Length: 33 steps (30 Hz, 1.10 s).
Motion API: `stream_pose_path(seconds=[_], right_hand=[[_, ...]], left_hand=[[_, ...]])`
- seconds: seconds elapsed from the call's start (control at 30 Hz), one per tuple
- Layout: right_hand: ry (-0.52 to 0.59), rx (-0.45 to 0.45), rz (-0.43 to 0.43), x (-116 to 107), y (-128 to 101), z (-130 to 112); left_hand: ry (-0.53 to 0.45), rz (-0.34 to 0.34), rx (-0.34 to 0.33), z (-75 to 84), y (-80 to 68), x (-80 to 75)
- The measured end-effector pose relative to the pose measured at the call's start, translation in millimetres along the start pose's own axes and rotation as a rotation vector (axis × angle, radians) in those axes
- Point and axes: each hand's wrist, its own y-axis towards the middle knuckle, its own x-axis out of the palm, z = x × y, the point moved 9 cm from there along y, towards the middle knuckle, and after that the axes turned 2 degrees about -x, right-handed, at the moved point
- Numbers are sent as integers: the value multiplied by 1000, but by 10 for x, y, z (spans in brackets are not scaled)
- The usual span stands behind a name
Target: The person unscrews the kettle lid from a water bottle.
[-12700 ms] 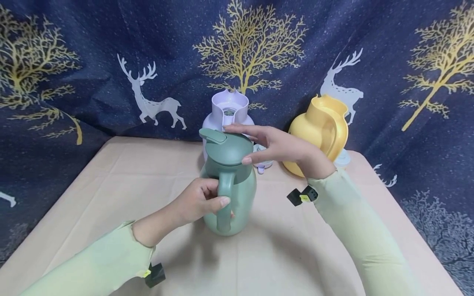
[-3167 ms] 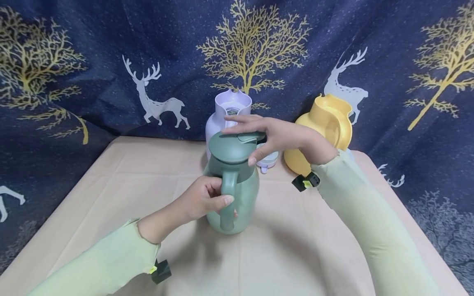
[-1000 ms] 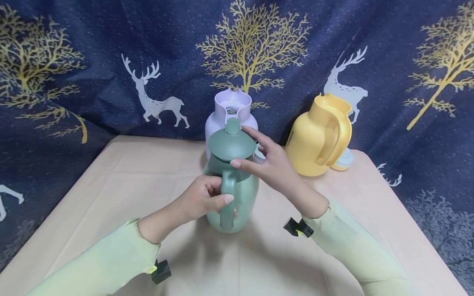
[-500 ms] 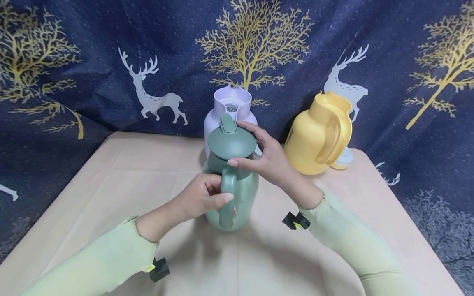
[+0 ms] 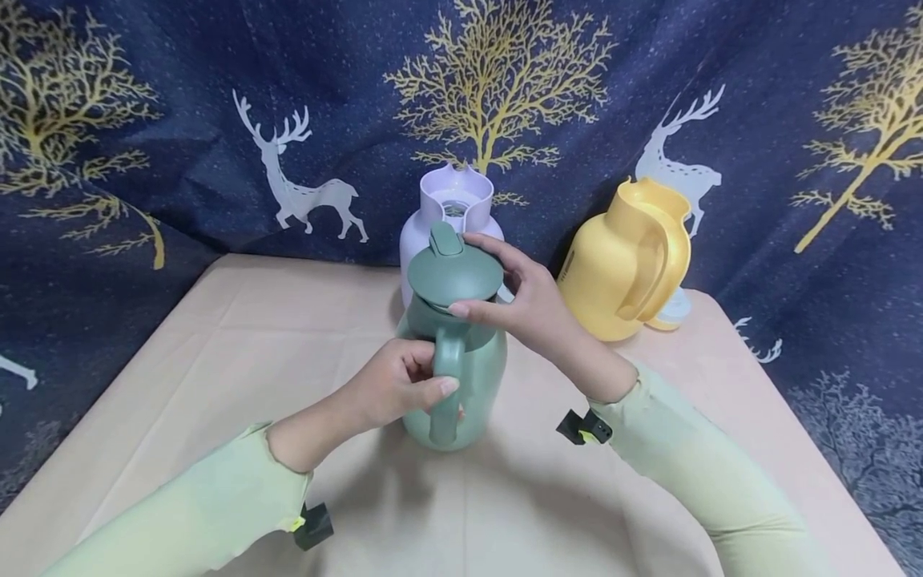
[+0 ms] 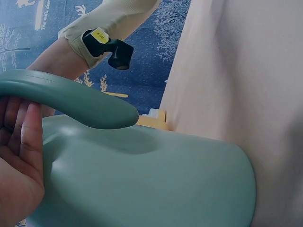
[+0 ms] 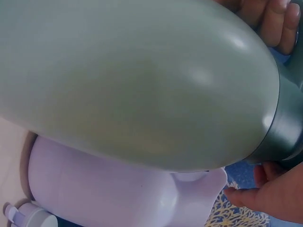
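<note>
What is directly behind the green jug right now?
Behind the green jug stands the lilac jug, its top without a lid. Its lower body is hidden by the green jug and the right hand gripping the green lid. The yellow jug stands farther right.

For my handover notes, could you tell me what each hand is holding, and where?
Left hand grips the green jug by its handle; right hand grips its lid.
</note>
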Motion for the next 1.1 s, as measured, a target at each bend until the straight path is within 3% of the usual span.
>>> stream_pose_path(seconds=[0.27, 0.7, 1.1], right_hand=[[26, -3, 24, -30, 12, -28], [230, 16, 35, -122, 68, -116], [312, 2, 45, -226, 67, -182]], left_hand=[[-27, -4, 9, 13, -16, 6], [-9, 3, -5, -18, -11, -3], [3, 1, -16, -41, -12, -11]])
